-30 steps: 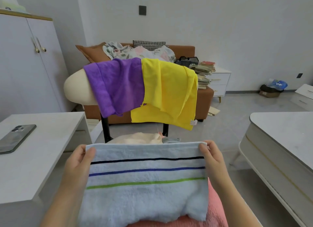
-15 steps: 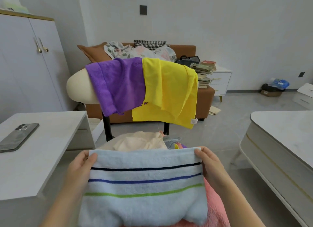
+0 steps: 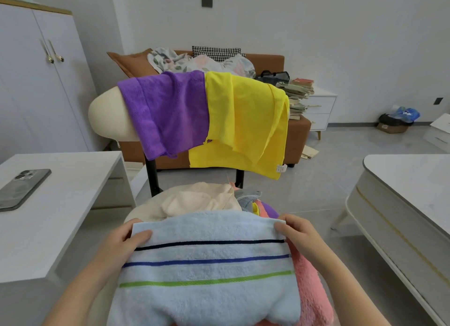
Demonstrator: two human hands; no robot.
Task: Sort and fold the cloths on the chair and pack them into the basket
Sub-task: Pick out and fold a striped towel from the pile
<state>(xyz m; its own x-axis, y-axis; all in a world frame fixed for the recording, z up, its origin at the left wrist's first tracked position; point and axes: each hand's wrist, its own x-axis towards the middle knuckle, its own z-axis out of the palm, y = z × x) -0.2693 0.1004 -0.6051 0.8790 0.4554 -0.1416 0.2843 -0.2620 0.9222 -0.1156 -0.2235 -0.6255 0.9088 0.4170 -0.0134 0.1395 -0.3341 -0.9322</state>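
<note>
A light blue towel (image 3: pixel 207 299) with a black, a blue and a green stripe is stretched in front of me. My left hand (image 3: pixel 125 243) pinches its top left corner and my right hand (image 3: pixel 298 233) pinches its top right corner. It lies over a pink fluffy cloth (image 3: pixel 311 289). On the chair seat behind it lie a cream cloth (image 3: pixel 194 201) and a heap of grey, yellow and purple cloths (image 3: pixel 253 201). A purple cloth (image 3: pixel 168 113) and a yellow cloth (image 3: pixel 246 123) hang over the cream chair back (image 3: pixel 107 116). No basket is in view.
A white table (image 3: pixel 60 204) on the left carries a phone (image 3: pixel 22 189). A white coffee table (image 3: pixel 404 201) stands on the right. Behind the chair are a brown sofa (image 3: pixel 265 60) with bedding, a nightstand (image 3: pixel 319 109) stacked with books, and a white cabinet (image 3: pixel 36 82) at far left.
Both hands have lowered the blue towel's top edge toward the chair seat. The cream and mixed cloths behind it have come into view.
</note>
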